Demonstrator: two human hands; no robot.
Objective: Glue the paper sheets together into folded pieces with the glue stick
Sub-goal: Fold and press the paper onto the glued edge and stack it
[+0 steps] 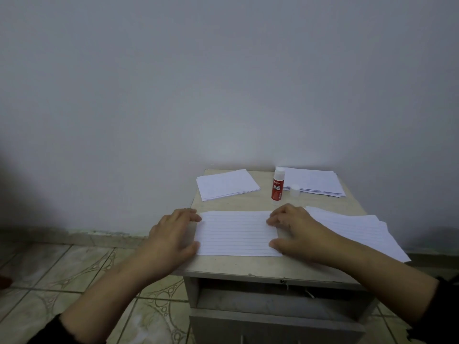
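A folded sheet of lined white paper (236, 233) lies flat near the front of the small table (248, 268). My left hand (171, 234) rests at its left edge, fingers laid out and touching the paper. On its right end my right hand (295, 230) presses down with relaxed fingers. Behind the sheet a red and white glue stick (277, 186) stands upright and uncapped. Its clear cap (295, 190) sits just to the right of it.
A stack of folded sheets (227, 184) lies at the back left of the table. Another paper pile (315, 181) sits at the back right. Loose lined sheets (360, 230) spread over the right side under my right forearm. An open drawer (273, 306) juts out below. Tiled floor lies to the left.
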